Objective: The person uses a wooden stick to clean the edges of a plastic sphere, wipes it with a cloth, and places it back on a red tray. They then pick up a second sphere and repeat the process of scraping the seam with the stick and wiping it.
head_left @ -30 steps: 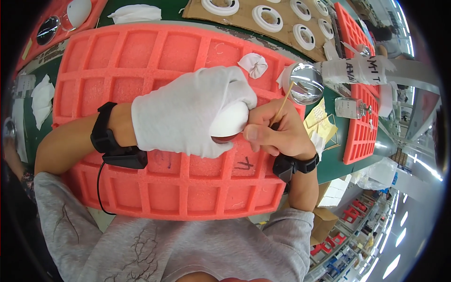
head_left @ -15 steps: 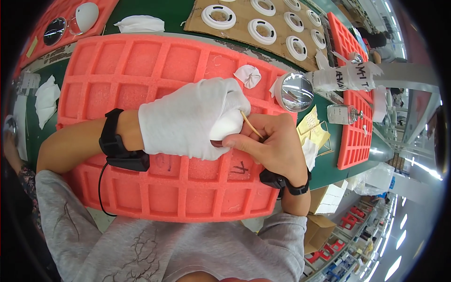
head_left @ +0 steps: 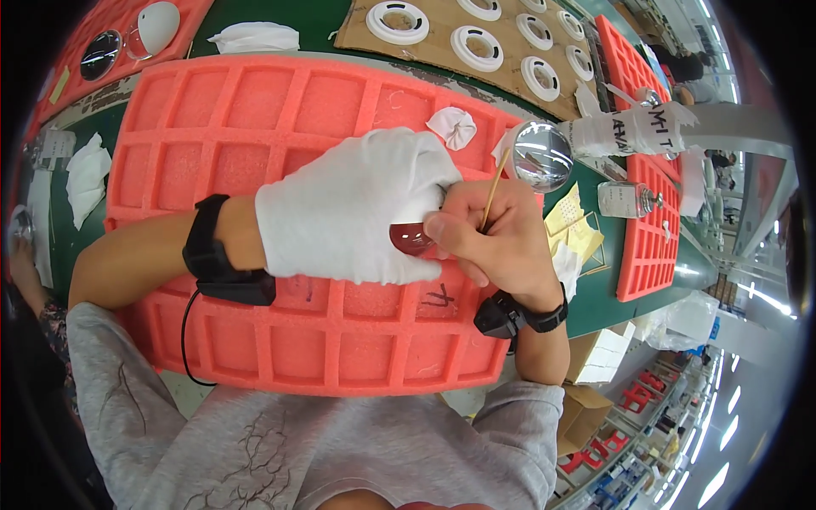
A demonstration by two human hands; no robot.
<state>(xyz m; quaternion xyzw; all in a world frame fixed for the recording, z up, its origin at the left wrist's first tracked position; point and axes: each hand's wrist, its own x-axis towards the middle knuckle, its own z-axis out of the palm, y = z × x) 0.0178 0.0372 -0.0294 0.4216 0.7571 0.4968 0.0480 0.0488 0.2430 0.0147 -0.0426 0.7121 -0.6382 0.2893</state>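
Note:
My left hand (head_left: pixel 353 204), in a white glove, is closed round a glossy rounded piece (head_left: pixel 411 239) with a dark red face. Its fingers hide most of that piece. My bare right hand (head_left: pixel 514 246) grips a thin wooden stick (head_left: pixel 494 191), which points up beyond the knuckles. The right thumb and fingers meet the right edge of the glossy piece. Both hands are over a pink foam tray (head_left: pixel 289 336) with square pockets. A crumpled white cloth (head_left: pixel 452 127) lies on the tray just beyond the gloved fingers.
Right of the tray stands a round mirror-like dome (head_left: pixel 542 156) beside a taped post (head_left: pixel 625 132). A glass bottle (head_left: pixel 619 200) and yellow paper (head_left: pixel 571 217) with sticks are near it. White rings (head_left: pixel 478 48) lie on cardboard at the back. More foam trays (head_left: pixel 650 229) are at right.
The stick has swung from lying across the glossy piece to pointing upward in my right hand. More of the dark red face shows, and the right thumb has moved slightly up and right.

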